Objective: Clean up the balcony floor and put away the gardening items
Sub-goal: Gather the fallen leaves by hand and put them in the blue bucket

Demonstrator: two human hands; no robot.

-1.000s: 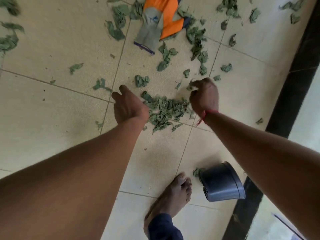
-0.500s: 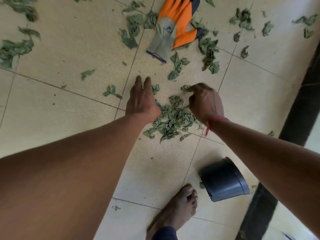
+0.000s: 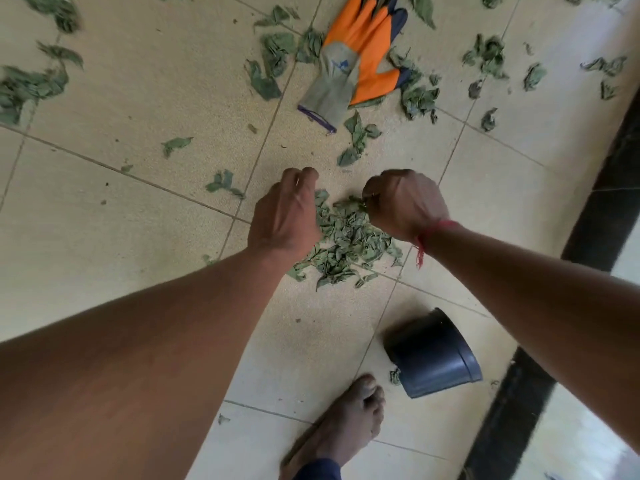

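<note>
A heap of dry green leaves (image 3: 346, 244) lies on the beige tiled floor (image 3: 138, 237) between my hands. My left hand (image 3: 284, 216) is cupped against the heap's left side, fingertips bent down toward the tile. On the heap's right, my right hand (image 3: 405, 202) is curled into a fist and pinches a few leaves at its thumb side. An orange and grey gardening glove (image 3: 356, 60) lies flat further ahead. A black plastic pot (image 3: 433, 355) lies on its side near my right forearm.
Loose leaves are scattered across the far tiles, thick around the glove (image 3: 273, 64) and at the far left (image 3: 27, 84). My bare foot (image 3: 346, 420) stands just left of the pot. A dark strip (image 3: 599, 209) borders the floor on the right.
My left hand's fingers, flat and stretched out half a second ago, have bent and drawn back toward the heap. My right hand has closed tighter. The heap has become more compact.
</note>
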